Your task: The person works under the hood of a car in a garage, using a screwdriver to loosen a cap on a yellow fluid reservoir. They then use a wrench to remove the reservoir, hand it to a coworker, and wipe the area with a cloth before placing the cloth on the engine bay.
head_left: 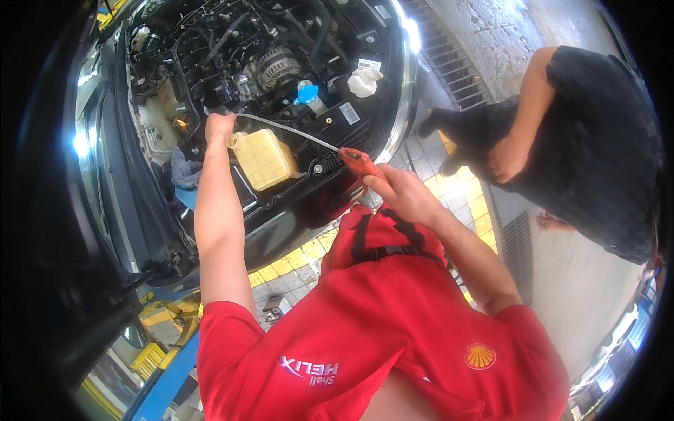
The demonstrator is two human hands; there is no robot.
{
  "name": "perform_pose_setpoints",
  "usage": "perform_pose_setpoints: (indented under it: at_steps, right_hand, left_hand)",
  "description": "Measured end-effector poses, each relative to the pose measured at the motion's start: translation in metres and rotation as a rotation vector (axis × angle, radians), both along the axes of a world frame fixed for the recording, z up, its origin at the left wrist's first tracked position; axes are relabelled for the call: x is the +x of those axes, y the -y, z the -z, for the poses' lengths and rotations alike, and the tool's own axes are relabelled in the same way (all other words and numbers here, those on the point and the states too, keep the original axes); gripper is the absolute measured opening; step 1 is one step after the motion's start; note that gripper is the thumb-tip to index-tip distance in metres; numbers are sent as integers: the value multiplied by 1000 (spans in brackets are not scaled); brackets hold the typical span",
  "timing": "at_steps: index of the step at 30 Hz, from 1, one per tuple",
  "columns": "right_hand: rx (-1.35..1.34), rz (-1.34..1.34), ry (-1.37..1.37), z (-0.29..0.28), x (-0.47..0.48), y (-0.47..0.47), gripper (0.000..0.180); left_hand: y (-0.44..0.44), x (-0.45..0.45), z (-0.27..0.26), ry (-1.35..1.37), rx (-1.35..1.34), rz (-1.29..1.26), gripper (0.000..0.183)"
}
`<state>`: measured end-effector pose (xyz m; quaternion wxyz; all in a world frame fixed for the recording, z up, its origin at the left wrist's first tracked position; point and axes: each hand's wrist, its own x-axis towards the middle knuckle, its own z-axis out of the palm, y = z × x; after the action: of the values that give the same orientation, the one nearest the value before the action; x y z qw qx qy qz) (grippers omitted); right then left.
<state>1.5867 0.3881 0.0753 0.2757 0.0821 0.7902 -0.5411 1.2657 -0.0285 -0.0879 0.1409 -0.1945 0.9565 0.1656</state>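
Observation:
An orange-red air blow gun (363,166) is gripped in my right hand (405,194), just over the front edge of the engine bay. Its long, slightly bent metal tube (287,128) reaches left across the engine bay to my left hand (218,126). There my fingers are curled around the tube's far end, and its tip is hidden among dark parts. Just below the tube sits a yellowed plastic coolant tank (263,160), close to my left wrist. A blue-capped filler neck (307,94) stands beyond the tube.
An alternator (278,66) and hoses fill the bay. A crumpled white cloth (364,82) lies on the front panel; a grey-blue rag (184,171) is by my left forearm. At right stands a person in dark clothes (590,142), near a floor grate (447,58).

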Motion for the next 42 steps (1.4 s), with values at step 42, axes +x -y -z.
perform_pose_setpoints:
  at_steps: [42]
  right_hand:
    - [176,-53,-136,40,-74,60,47]
  left_hand:
    - [6,-44,54,-65,1894,-1159,47]
